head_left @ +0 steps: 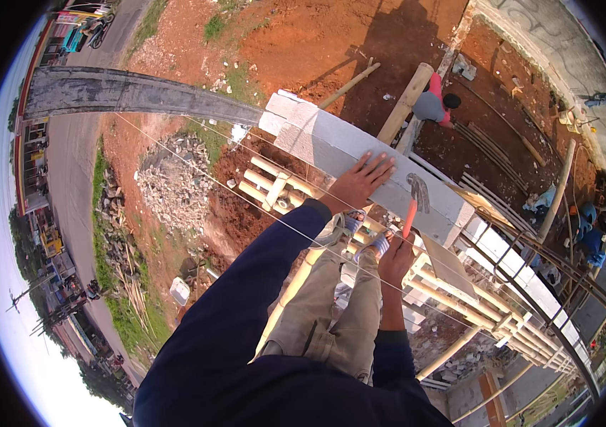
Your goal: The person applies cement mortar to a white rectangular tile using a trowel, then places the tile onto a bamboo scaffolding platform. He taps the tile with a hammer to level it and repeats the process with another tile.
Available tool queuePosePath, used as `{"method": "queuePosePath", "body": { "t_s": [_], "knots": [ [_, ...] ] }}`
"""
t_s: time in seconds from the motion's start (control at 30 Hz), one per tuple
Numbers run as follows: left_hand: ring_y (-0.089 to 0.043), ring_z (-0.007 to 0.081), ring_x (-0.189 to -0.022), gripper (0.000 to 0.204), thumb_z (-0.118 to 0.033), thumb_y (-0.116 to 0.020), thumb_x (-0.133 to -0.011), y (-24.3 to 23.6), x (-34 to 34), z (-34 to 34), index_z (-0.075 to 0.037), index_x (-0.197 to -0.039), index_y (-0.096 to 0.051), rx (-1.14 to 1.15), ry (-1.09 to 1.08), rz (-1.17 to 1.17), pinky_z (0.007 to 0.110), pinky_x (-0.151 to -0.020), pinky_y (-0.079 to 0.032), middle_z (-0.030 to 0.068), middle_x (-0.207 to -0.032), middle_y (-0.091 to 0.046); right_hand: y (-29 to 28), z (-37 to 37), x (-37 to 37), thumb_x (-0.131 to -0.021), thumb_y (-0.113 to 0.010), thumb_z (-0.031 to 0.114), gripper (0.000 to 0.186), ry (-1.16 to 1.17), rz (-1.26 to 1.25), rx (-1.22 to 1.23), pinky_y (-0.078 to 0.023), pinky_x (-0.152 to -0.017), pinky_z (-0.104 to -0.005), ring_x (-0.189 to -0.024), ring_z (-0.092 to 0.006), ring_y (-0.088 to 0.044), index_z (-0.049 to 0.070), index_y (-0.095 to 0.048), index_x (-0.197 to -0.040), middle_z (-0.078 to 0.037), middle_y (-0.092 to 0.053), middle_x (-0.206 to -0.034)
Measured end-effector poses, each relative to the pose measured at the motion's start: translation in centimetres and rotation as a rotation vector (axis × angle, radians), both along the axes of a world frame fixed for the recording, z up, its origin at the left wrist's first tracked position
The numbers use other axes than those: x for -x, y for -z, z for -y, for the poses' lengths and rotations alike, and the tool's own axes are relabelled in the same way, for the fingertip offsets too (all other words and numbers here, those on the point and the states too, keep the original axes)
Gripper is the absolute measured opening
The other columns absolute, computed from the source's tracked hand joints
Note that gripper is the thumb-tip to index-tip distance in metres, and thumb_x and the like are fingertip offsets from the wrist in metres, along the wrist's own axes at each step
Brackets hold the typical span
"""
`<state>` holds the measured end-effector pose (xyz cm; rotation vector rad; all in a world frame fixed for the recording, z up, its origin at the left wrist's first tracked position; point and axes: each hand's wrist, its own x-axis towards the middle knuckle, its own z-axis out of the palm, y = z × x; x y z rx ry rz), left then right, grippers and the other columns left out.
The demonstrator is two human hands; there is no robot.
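Note:
My left hand [363, 180] lies flat on top of a row of pale grey wall blocks [331, 139], its fingers stretched out over the surface. Just to the right, my right hand [394, 262] is closed around a slim orange-red piece [409, 218], which looks like a tool handle; its exact kind does not show. The tip of this piece points up at the blocks' near edge. Beyond it, a dark grey smear [419, 191] marks the block top. A thin string [260, 208] runs across in front of my arms.
I stand on a bamboo scaffold [452, 299] high above the ground. A concrete beam [139, 91] extends left from the wall. On the right, steel reinforcing bars [523, 285] project along the wall line. Below, a person [432, 105] bends near a thick wooden pole [405, 103]. Rubble [175, 179] lies at left.

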<state>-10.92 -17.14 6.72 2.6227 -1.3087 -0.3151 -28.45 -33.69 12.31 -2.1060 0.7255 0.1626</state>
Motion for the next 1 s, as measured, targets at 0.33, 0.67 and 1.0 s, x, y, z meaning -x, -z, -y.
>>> {"method": "queuePosePath", "body": {
  "t_s": [0.33,0.67,1.0],
  "knots": [
    [-0.024,0.0274,-0.165,0.073,-0.036,-0.053,-0.101,3.8,0.5,0.1,-0.008,-0.166,-0.036,0.211,-0.08,0.179,0.052,-0.136,-0.016,0.0081,-0.178,-0.028,0.7,-6.0,-12.9,-0.113,-0.049,0.034,0.043,-0.59,-0.057,0.102,-0.055,-0.071,-0.0635,-0.087,-0.0569,-0.07,0.0,-0.046,-0.14,-0.036,-0.071,-0.104],
    [-0.021,0.0281,-0.166,0.078,-0.038,-0.048,-0.097,5.3,0.7,0.9,-0.005,-0.166,-0.034,0.192,-0.089,0.221,0.053,-0.137,-0.01,0.0086,-0.179,-0.025,-2.2,-6.1,-14.8,-0.113,-0.045,0.038,0.057,-0.625,-0.189,0.157,-0.06,-0.076,-0.0645,-0.098,-0.0586,-0.07,-0.002,-0.036,-0.151,-0.043,-0.065,-0.123],
    [-0.02,0.0282,-0.166,0.075,-0.036,-0.048,-0.099,3.6,0.5,-0.4,-0.005,-0.166,-0.034,0.07,-0.03,0.252,0.053,-0.137,-0.01,0.0085,-0.179,-0.025,-0.1,-7.2,-13.9,-0.113,-0.048,0.037,0.046,-0.642,-0.065,0.156,-0.058,-0.066,-0.0628,-0.083,-0.0552,-0.072,-0.002,-0.044,-0.137,-0.037,-0.07,-0.106]
  ]
}}
